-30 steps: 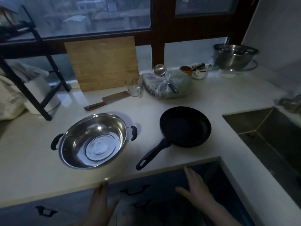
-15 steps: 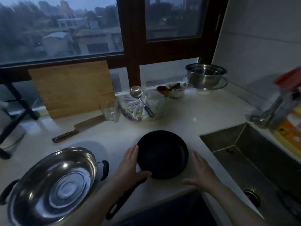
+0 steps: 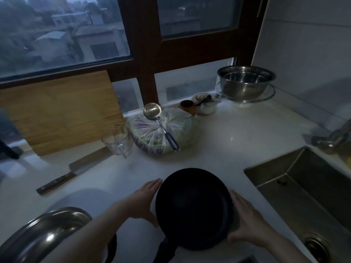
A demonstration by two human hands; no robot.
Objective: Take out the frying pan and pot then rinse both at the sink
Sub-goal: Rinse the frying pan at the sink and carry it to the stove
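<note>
The black frying pan (image 3: 193,207) is at the front of the white counter (image 3: 228,141), its handle pointing toward me. My left hand (image 3: 144,200) presses against the pan's left rim and my right hand (image 3: 247,219) cups its right rim, so both hold it between them. The steel pot (image 3: 43,234) with black handles stands at the lower left, partly cut off by the frame and crossed by my left forearm. The sink (image 3: 311,188) lies to the right of the pan.
A cleaver (image 3: 76,169), a glass jug (image 3: 117,140) and a bagged cabbage with a ladle on it (image 3: 163,131) lie behind the pan. A wooden board (image 3: 58,111) leans on the window. A steel bowl (image 3: 246,82) sits far right, the faucet (image 3: 336,137) by the sink.
My hands rose from the cabinet below to the counter and closed in on both sides of the frying pan. The view moved forward and right, toward the sink.
</note>
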